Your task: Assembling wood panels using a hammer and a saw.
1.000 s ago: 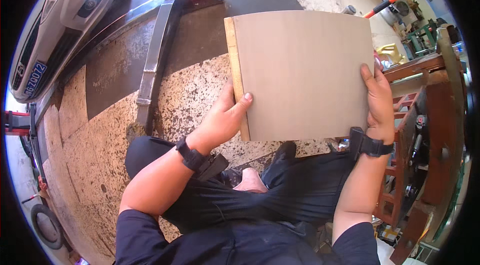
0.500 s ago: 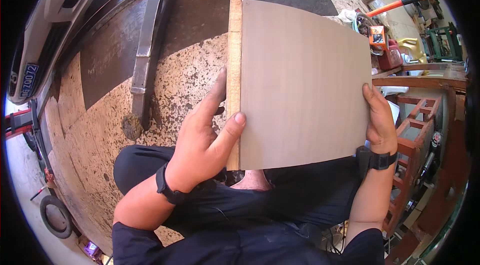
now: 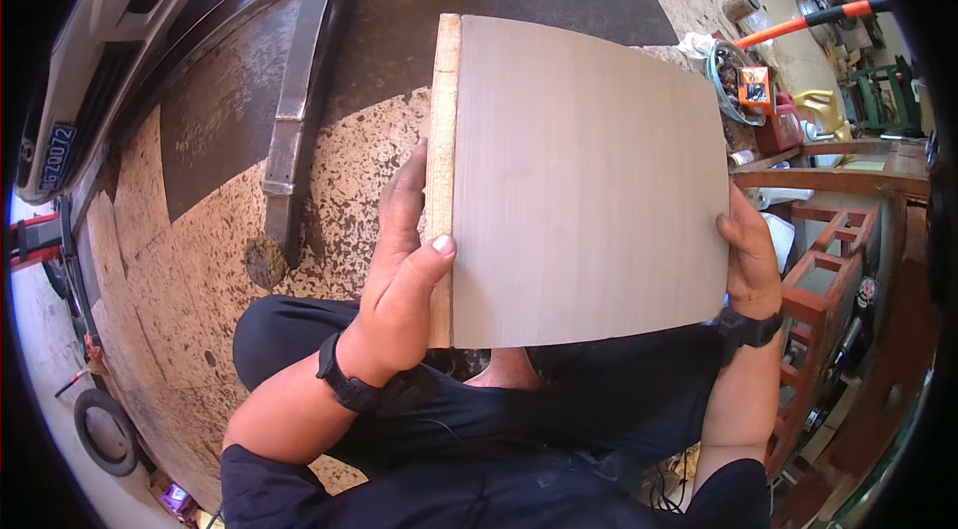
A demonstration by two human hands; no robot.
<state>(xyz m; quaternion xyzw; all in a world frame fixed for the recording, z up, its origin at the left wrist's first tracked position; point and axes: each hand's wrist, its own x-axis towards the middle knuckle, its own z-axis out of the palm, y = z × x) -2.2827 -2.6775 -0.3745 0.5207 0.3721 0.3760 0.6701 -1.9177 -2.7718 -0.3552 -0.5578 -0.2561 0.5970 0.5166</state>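
Observation:
Held up in front of me between both hands is a flat grey-brown board (image 3: 589,190) with a raw, pale wood edge along its left side. My left hand (image 3: 399,289) grips that edge, thumb on the near face and fingers reaching behind, darkened with grime. On the opposite side my right hand (image 3: 750,255) clasps the board's right edge, its thumb on the face and the other fingers mostly hidden behind. Dark bands sit on both wrists. Beneath the board my legs in dark trousers (image 3: 289,334) are bent.
A long metal beam (image 3: 299,100) lies on the speckled floor ahead, with a car front (image 3: 110,60) at the far left. To the right stand a reddish wooden frame (image 3: 813,279), a basin of small parts (image 3: 726,80), an orange box (image 3: 755,88) and a yellow jug (image 3: 820,112).
The board has shifted a little to the left and slightly toward me, both hands moving with it. My grip stays on its two side edges.

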